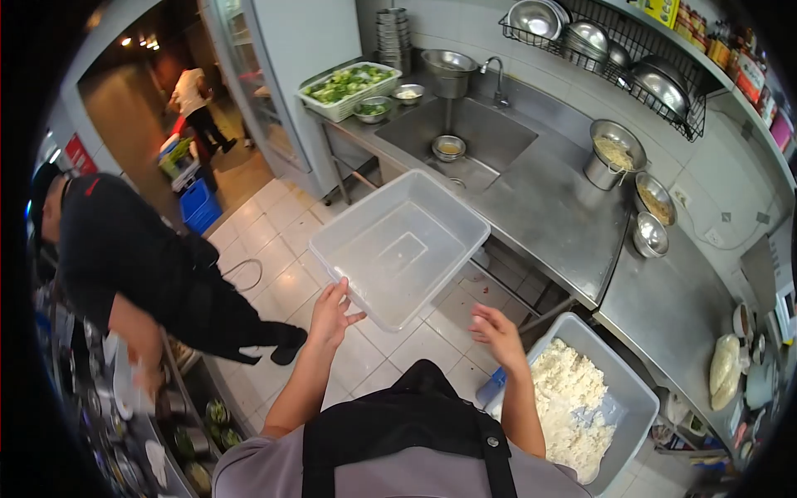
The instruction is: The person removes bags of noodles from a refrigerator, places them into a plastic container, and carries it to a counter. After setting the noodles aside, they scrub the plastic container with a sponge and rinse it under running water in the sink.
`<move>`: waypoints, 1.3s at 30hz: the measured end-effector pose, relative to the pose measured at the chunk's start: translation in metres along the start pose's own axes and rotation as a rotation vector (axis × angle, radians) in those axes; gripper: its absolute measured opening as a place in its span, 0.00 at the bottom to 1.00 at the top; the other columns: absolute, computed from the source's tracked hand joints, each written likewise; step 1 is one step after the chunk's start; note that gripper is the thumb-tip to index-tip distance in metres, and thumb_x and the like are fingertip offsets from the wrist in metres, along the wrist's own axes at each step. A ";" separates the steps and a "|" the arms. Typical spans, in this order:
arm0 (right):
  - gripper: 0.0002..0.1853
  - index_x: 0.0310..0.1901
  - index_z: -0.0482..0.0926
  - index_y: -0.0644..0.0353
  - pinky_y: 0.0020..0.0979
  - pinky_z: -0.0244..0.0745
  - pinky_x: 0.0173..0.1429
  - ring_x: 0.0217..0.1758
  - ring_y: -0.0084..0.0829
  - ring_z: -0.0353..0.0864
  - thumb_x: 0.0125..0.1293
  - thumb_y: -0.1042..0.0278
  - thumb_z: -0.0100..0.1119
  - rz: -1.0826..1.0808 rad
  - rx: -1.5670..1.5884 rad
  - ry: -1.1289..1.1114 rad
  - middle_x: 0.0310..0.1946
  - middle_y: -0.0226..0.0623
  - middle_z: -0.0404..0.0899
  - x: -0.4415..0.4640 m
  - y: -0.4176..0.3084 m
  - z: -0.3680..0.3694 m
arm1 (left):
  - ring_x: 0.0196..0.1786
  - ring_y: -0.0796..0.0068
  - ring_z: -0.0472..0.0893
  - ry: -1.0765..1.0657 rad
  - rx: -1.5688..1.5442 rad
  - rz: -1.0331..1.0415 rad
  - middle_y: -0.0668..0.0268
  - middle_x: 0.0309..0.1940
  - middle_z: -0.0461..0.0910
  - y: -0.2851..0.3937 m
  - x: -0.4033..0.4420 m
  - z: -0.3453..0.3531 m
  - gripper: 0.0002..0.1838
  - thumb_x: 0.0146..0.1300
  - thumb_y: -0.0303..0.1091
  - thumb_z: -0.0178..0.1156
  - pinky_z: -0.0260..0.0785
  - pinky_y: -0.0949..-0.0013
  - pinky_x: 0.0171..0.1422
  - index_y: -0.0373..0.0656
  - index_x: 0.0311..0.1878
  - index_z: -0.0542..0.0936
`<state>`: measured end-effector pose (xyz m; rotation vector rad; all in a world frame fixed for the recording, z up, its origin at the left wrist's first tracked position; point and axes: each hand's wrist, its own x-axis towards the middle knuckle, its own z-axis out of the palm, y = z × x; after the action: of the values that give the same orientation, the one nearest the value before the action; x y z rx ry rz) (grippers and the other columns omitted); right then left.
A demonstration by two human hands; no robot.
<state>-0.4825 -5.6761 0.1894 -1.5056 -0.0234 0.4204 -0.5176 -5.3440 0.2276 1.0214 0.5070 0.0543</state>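
"Plastic, cloudy and see-through: that's the tub [388, 278] in front of you, its far corner overlapping the near edge of the steel surface [552, 203] by the sink [506, 137]. I can't tell what bears its weight. And your hands?"

"Your left hand [330, 315] touches the tub's near left side, thumb and fingers spread; whether you really grip the rim, I can't tell. Your right hand [496, 334] is half open, fingers loosely curled, nothing visible in it, apart from the tub."

"Which step are you on, then?"

"Handling the tub, I'd judge. Steadying it would call for your right hand on the opposite rim. Mind the grey bin [638, 400] of white crumbly food [569, 382] by your right forearm, below the surface's near edge."

"Any writing you could use?"

"None legible. The labelled containers [750, 76] at upper right are too small to read, and the red sign [79, 155] at far left is blurred."
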 end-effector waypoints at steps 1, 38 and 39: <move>0.21 0.59 0.71 0.60 0.30 0.75 0.48 0.46 0.30 0.80 0.67 0.60 0.54 -0.009 0.024 0.067 0.52 0.39 0.77 0.006 -0.011 -0.008 | 0.49 0.73 0.73 -0.016 0.009 0.019 0.70 0.40 0.71 0.009 0.026 0.006 0.16 0.63 0.46 0.61 0.74 0.50 0.47 0.45 0.41 0.71; 0.16 0.45 0.66 0.80 0.35 0.84 0.25 0.27 0.47 0.81 0.63 0.72 0.51 -0.051 0.429 0.642 0.37 0.56 0.76 0.979 -0.292 -0.028 | 0.64 0.62 0.61 -0.517 0.267 -0.750 0.64 0.55 0.66 0.084 0.722 0.199 0.19 0.60 0.43 0.60 0.57 0.38 0.61 0.45 0.51 0.70; 0.12 0.37 0.69 0.80 0.32 0.83 0.23 0.23 0.42 0.81 0.61 0.75 0.48 -0.034 0.401 0.689 0.31 0.53 0.77 0.978 -0.298 -0.025 | 0.65 0.62 0.59 -0.521 0.307 -0.758 0.63 0.56 0.65 0.080 0.727 0.198 0.20 0.60 0.43 0.60 0.55 0.37 0.61 0.45 0.51 0.70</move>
<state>0.5075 -5.4259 0.2389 -1.1825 0.5464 -0.1346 0.2243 -5.2599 0.1011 1.0318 0.3981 -0.9650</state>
